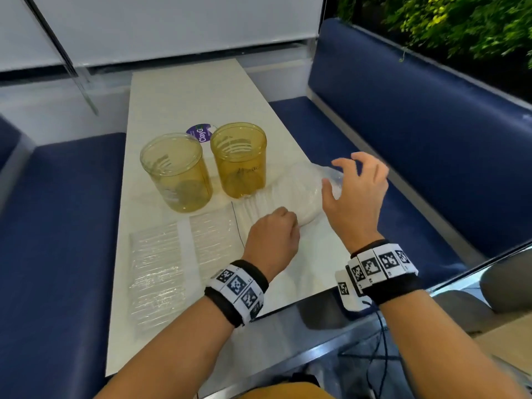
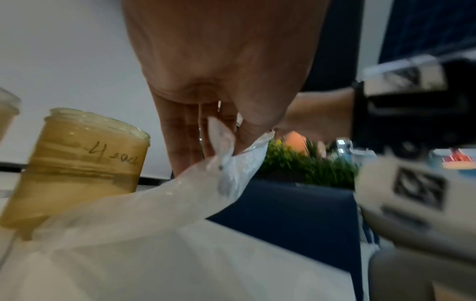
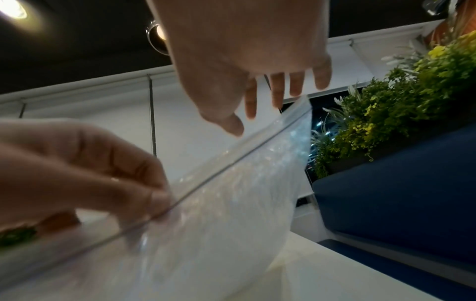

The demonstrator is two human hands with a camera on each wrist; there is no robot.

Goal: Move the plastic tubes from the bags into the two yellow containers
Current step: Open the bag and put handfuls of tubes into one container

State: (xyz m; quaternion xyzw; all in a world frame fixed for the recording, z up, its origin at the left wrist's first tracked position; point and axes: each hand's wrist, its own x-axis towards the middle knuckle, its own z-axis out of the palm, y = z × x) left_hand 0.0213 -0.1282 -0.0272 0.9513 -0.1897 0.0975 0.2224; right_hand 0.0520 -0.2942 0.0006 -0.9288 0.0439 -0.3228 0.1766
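Two empty yellow containers stand side by side on the white table [image 1: 161,110], the left container [image 1: 176,174] nearer me than the right container [image 1: 238,161]. Just right of them lies a clear bag of white plastic tubes [image 1: 288,194]. My left hand [image 1: 276,226] pinches that bag's near edge between thumb and curled fingers; in the left wrist view the left hand [image 2: 226,138] lifts the film beside the right container [image 2: 77,163]. My right hand [image 1: 342,174] hovers with spread fingers over the bag's far end. The right wrist view shows the right hand [image 3: 257,110] holding nothing above the bag [image 3: 231,193].
Two flat clear bags of tubes lie on the table's near left, a larger flat bag [image 1: 157,272] and a smaller flat bag [image 1: 214,240]. A purple sticker [image 1: 201,133] sits behind the containers. Blue benches [image 1: 403,139] flank the table. Plants [image 1: 460,24] stand at the back right.
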